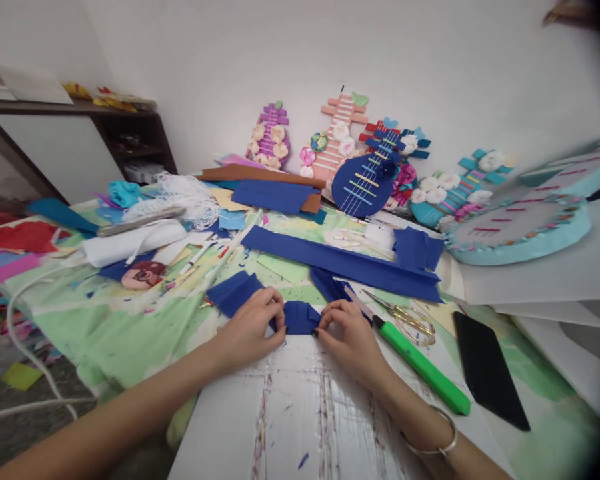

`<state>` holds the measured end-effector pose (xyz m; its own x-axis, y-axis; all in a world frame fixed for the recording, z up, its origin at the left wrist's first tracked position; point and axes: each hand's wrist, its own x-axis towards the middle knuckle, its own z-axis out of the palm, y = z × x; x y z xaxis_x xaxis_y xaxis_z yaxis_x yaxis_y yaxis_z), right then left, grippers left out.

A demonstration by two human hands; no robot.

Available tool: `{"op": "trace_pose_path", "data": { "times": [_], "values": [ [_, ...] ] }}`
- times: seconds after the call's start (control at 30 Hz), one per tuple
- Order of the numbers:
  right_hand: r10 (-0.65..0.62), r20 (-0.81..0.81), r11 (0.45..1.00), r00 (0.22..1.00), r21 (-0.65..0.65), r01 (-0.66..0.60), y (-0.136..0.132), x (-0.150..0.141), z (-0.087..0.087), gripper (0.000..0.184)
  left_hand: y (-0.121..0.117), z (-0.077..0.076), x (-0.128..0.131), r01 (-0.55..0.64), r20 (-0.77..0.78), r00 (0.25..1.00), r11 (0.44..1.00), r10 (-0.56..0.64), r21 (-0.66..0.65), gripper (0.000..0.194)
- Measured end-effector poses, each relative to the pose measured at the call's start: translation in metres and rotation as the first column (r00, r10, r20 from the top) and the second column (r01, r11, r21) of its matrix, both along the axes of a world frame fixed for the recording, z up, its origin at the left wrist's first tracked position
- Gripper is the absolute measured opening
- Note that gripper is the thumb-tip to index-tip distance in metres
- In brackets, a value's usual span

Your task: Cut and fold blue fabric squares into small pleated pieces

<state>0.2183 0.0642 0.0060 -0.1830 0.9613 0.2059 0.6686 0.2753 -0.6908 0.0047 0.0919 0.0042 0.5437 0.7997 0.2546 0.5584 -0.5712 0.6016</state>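
A small piece of dark blue crepe paper [301, 318] lies at the far edge of the scored white board [293, 413]. My left hand [255, 323] pinches its left end, thumb and fingers pressed together. At the other end, my right hand [347, 337] grips the same paper between thumb and forefinger. A folded blue paper piece [235, 291] sits just behind my left hand. Close to my right hand lie a utility knife with a green handle [423, 367], its blade out, and gold-handled scissors [413, 323].
A long blue paper strip [340, 262] crosses the table behind my hands. To the right is a black phone-like slab [490, 370]. Decorated paper guitars [365, 180] lean on the wall. White yarn [185, 200], a red-brown pouch [143, 275] and paper scraps crowd the left.
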Motion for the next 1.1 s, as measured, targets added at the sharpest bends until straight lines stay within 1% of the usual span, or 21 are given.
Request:
{"op": "trace_pose_path", "data": {
  "times": [0.13,0.23,0.4,0.6,0.73,0.87,0.97,1.1],
  "values": [
    [0.006,-0.004,1.000,1.000,-0.014,-0.006,-0.0002,0.0022,-0.0020,0.012,0.0000,0.0016,0.0007,-0.028,0.026,0.999,0.999,0.029,-0.038,0.010],
    [0.002,0.005,1.000,1.000,0.001,-0.002,-0.0001,0.0021,-0.0022,0.011,-0.0002,0.0025,0.0016,-0.046,0.041,0.998,0.997,0.048,-0.066,0.011],
    [0.014,0.049,0.998,0.999,0.068,-0.017,0.0002,0.0007,-0.0033,0.011,0.0007,0.0006,0.0009,-0.039,0.056,0.997,0.997,0.043,-0.073,0.010],
    [0.037,0.014,0.991,0.999,0.129,-0.038,-0.0023,0.0026,-0.0054,0.015,0.0008,-0.0012,0.0005,-0.069,0.060,0.995,0.994,0.075,-0.086,0.011],
    [0.076,0.004,0.974,0.997,0.215,-0.075,-0.0028,0.0044,-0.0071,0.019,0.0010,-0.0025,-0.0003,-0.058,0.081,0.995,0.993,0.066,-0.099,0.012],
    [0.116,0.051,0.949,0.992,0.289,-0.126,0.0002,0.0037,-0.0072,0.019,0.0018,-0.0033,-0.0016,-0.063,0.073,0.995,0.996,0.068,-0.066,0.012],
    [0.133,0.071,0.944,0.989,0.295,-0.148,0.0021,0.0021,-0.0043,0.017,0.0023,-0.0039,-0.0017,-0.059,0.050,0.997,0.998,0.060,-0.024,0.013],
    [0.176,0.130,0.922,0.976,0.325,-0.210,0.0022,0.0007,-0.0002,0.012,0.0018,-0.0059,-0.0015,-0.060,0.052,0.997,0.998,0.058,0.033,0.016]
  ]
}}
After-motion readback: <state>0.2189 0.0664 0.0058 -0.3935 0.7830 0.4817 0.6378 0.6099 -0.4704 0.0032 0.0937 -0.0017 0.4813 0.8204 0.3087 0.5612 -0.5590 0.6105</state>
